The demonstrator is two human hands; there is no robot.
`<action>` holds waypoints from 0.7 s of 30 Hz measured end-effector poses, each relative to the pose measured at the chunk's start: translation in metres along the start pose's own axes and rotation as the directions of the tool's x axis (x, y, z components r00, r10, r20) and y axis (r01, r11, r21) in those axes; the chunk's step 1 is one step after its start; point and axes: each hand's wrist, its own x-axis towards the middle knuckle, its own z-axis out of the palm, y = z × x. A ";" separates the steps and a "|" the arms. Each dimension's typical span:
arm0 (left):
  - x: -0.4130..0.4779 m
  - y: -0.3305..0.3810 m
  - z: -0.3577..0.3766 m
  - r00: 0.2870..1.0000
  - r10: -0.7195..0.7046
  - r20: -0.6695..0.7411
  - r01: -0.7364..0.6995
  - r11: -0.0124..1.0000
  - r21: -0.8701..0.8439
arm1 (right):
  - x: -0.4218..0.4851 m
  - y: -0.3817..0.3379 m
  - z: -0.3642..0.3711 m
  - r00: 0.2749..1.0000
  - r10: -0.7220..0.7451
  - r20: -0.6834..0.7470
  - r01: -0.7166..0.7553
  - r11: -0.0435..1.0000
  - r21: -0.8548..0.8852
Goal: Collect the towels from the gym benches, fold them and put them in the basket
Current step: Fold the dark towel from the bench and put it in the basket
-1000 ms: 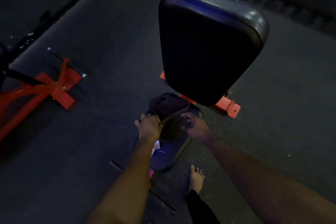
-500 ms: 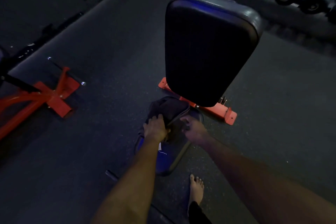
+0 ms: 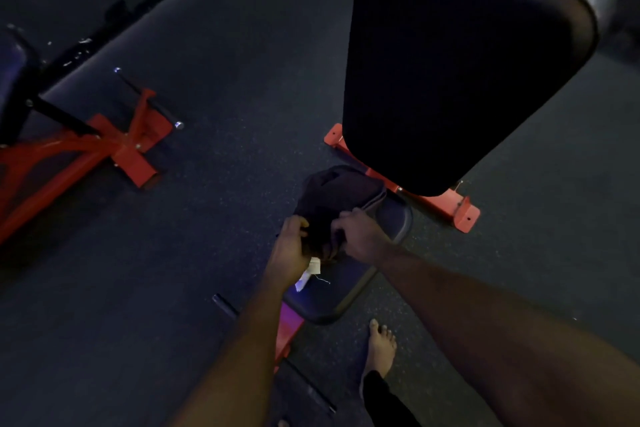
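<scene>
A dark towel (image 3: 337, 199) lies bunched on the seat pad (image 3: 332, 298) of a gym bench, just below the raised black backrest (image 3: 460, 55). My left hand (image 3: 291, 250) grips the towel's near left edge, and a pale label (image 3: 310, 272) hangs under that hand. My right hand (image 3: 360, 236) pinches the near right part of the same towel. The two hands sit close together over the seat. No basket is in view.
The bench stands on red feet (image 3: 450, 208) on dark rubber flooring. A second machine with a red frame (image 3: 104, 149) lies to the left. My bare foot (image 3: 381, 347) is planted right of the seat. A black bar (image 3: 225, 305) sticks out by the seat's front.
My hands have drawn closer together on the towel, gathering its near edge toward the middle. The camera has tilted down and nearer, so the dumbbell rack at the top is out of view.
</scene>
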 end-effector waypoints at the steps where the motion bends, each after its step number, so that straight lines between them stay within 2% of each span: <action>1: -0.002 0.001 -0.003 1.000 -0.011 0.023 0.011 1.000 0.001 | -0.001 -0.002 -0.005 1.000 -0.004 0.014 0.005 0.999 -0.051; 3: -0.008 0.015 -0.009 0.997 -0.010 0.077 0.008 1.000 0.026 | -0.003 -0.005 -0.015 1.000 0.022 -0.017 -0.022 0.999 -0.025; 6: -0.015 0.048 -0.023 0.993 0.027 0.114 -0.035 0.997 0.075 | -0.006 -0.023 -0.050 0.993 0.062 -0.102 -0.046 0.987 0.153; 8: -0.016 0.069 -0.038 0.996 0.036 0.082 -0.046 0.991 0.126 | -0.007 -0.040 -0.082 0.990 0.038 -0.134 0.000 0.961 0.277; 10: -0.017 0.087 -0.063 0.999 0.049 0.022 -0.051 0.993 0.103 | -0.012 -0.061 -0.119 0.987 -0.012 -0.161 0.064 0.946 0.318; 13: -0.028 0.112 -0.113 0.996 0.084 -0.013 -0.083 0.994 0.070 | -0.025 -0.093 -0.173 0.960 -0.073 -0.269 0.141 0.960 0.241; 16: -0.049 0.138 -0.161 0.984 0.175 -0.020 -0.167 0.965 0.204 | -0.049 -0.127 -0.217 0.916 -0.067 -0.395 0.147 0.974 0.175; 18: -0.068 0.152 -0.189 0.970 0.235 -0.060 -0.213 0.944 0.252 | -0.073 -0.158 -0.243 0.862 -0.069 -0.503 0.162 0.976 0.145; 21: -0.107 0.177 -0.230 0.917 0.340 -0.208 -0.288 0.926 0.243 | -0.124 -0.217 -0.279 0.736 -0.101 -0.669 0.212 0.973 0.087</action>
